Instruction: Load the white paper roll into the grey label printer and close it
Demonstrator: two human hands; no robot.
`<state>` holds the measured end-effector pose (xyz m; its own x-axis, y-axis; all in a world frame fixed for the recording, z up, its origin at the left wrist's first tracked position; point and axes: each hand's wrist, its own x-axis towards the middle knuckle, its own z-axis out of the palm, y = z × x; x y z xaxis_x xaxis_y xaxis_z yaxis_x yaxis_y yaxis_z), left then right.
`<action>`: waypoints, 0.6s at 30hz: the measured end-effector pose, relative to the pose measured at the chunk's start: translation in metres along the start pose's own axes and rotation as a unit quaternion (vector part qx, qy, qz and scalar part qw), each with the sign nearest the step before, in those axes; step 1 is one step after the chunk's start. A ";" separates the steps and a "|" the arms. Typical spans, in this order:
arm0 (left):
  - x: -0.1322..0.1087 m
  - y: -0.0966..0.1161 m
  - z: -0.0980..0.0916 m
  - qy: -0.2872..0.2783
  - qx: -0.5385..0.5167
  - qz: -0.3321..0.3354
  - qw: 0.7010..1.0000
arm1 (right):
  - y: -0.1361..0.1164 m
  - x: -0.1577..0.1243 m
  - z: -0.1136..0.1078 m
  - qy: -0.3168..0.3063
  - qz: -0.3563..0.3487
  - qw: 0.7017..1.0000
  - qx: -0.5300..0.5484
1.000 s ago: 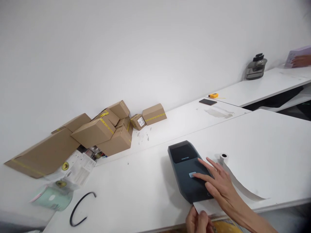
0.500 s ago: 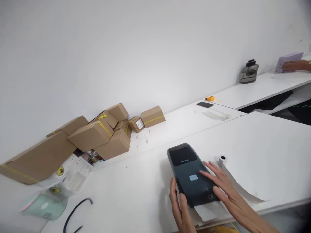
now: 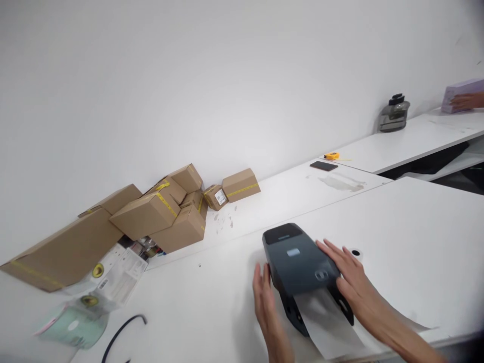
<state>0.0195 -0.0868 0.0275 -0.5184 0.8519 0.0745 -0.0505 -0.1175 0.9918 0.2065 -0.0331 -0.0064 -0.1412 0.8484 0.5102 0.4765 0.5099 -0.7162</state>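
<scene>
A dark label printer [image 3: 302,267] with a pale square on its lid lies on the white table [image 3: 189,307] in front of me. A white paper strip [image 3: 328,322] comes out from under the lid's near end, where black side parts show. My left hand [image 3: 269,312] is along the printer's left side with fingers stretched, slightly blurred; I cannot tell if it touches. Along the right edge lies my right hand [image 3: 350,282], its fingers extended and apart against the lid's side. Partly hidden behind it is a small paper roll [image 3: 356,253], with its tail curling toward the table's front edge.
Brown cardboard boxes [image 3: 151,214] are stacked against the wall, left. Nearer are plastic packages [image 3: 121,277], a mint pouch [image 3: 77,325] and a black cable [image 3: 121,333]. A phone [image 3: 324,166], yellow tape measure [image 3: 333,156] and bottle [image 3: 394,115] stand farther back. Another person's hand [image 3: 467,101] touches a lilac box [image 3: 454,93].
The lid now sits differently, with black side parts and more of the paper strip showing at the near end. My hands have moved to the printer's two sides; the view has shifted slightly.
</scene>
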 end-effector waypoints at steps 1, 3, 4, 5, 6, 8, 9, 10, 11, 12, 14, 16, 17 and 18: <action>0.014 0.008 0.002 0.005 -0.025 0.032 0.999 | -0.008 0.020 -0.002 0.003 -0.026 1.000 -0.001; 0.045 0.015 0.007 0.013 -0.038 0.051 0.998 | -0.022 0.062 -0.004 0.032 -0.060 0.997 0.025; 0.061 0.014 0.010 0.024 -0.026 0.050 0.998 | -0.028 0.083 -0.003 0.041 -0.058 0.996 0.046; 0.074 0.010 0.012 0.029 -0.002 0.048 0.998 | -0.032 0.103 -0.001 0.044 -0.050 0.995 0.069; 0.086 0.003 0.014 0.019 0.033 0.044 0.998 | -0.035 0.121 0.001 0.045 -0.039 0.995 0.084; 0.101 -0.014 0.018 -0.002 0.068 0.027 0.997 | -0.038 0.154 0.006 0.039 -0.004 0.995 0.088; 0.105 -0.023 0.020 -0.011 0.084 0.021 0.996 | -0.038 0.168 0.009 0.038 0.013 0.996 0.080; 0.106 -0.031 0.021 -0.020 0.097 0.016 0.995 | -0.036 0.181 0.012 0.037 0.029 0.996 0.071; 0.105 -0.038 0.022 -0.027 0.109 0.014 0.994 | -0.035 0.193 0.015 0.036 0.043 0.996 0.065; 0.103 -0.043 0.022 -0.034 0.120 0.014 0.992 | -0.032 0.204 0.018 0.035 0.052 0.996 0.063; 0.099 -0.048 0.023 -0.044 0.137 0.018 0.989 | -0.029 0.221 0.022 0.034 0.062 0.995 0.066; 0.096 -0.050 0.024 -0.048 0.151 0.023 0.987 | -0.027 0.227 0.021 0.029 0.062 0.995 0.069; 0.096 -0.050 0.024 -0.048 0.157 0.025 0.986 | -0.028 0.225 0.018 0.026 0.057 0.996 0.070; 0.095 -0.050 0.024 -0.048 0.163 0.027 0.985 | -0.030 0.219 0.014 0.032 0.044 0.996 0.068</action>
<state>-0.0069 0.0125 -0.0121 -0.4296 0.8948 0.1220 0.2595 -0.0070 0.9657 0.1490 0.1399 0.1199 -0.0475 0.8819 0.4691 0.3614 0.4530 -0.8150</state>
